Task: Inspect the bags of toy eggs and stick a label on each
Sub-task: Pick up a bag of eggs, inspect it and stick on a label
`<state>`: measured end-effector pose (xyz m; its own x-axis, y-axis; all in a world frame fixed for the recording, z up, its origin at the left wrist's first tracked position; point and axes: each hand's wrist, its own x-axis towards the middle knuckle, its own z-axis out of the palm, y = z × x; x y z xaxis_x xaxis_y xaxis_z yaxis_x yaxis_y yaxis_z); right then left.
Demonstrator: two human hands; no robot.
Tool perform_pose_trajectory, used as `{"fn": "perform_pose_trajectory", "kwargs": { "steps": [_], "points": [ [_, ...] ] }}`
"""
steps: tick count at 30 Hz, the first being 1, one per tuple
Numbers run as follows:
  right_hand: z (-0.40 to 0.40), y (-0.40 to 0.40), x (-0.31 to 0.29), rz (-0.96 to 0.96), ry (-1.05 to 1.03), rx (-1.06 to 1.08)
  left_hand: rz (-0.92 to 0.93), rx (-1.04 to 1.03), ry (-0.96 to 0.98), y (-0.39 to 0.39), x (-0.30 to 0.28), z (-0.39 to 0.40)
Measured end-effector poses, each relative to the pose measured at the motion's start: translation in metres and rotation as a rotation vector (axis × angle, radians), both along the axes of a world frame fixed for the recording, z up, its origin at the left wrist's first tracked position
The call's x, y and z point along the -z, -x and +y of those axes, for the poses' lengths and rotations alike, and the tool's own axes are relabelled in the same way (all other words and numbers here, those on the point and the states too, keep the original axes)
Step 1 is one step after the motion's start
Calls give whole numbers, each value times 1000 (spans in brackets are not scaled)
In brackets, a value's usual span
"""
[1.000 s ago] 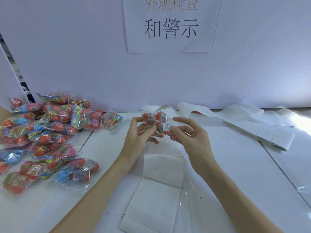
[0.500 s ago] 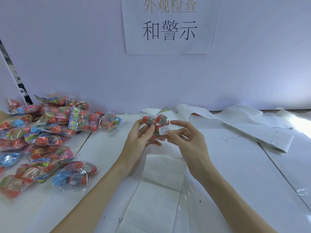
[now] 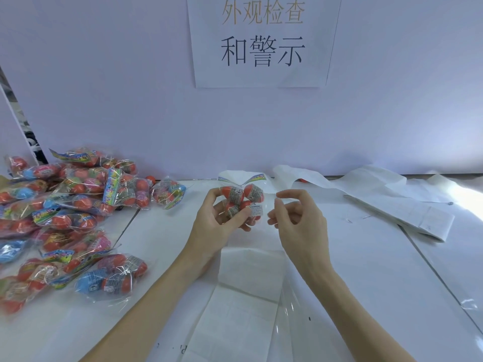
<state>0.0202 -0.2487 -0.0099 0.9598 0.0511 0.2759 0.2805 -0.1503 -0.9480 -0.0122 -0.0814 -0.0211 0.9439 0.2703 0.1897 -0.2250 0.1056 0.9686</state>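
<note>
One bag (image 3: 241,202), labelled, in left hand (image 3: 217,226); right hand (image 3: 300,226) loose.

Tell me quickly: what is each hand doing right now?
Left hand: grips the bag of toy eggs, white label on it.
Right hand: holds nothing, fingers loosely curled, apart from the bag.

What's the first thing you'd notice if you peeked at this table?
Probably the bag of eggs held up in the middle by the left hand, a white label stuck on its front. The right hand hovers just beside it, holding nothing. Then the big bright pile of bags on the left of the table, and the paper sign on the wall above.
</note>
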Motion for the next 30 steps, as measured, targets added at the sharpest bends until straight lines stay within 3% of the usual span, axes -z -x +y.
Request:
{"fn": "perform_pose_trajectory", "kwargs": {
  "steps": [7,16,26,30],
  "points": [
    [5,2,-2,210,17,-169,29,88,30,3,0,1],
    [-6,-5,-4,442,-457,-417,-1,209,191,1,-1,1],
    [-5,-2,-2,381,-241,-394,-1,131,-21,2,2,6],
    [-9,-5,-2,452,-369,-459,-5,143,-49,2,0,5]
  ]
}}
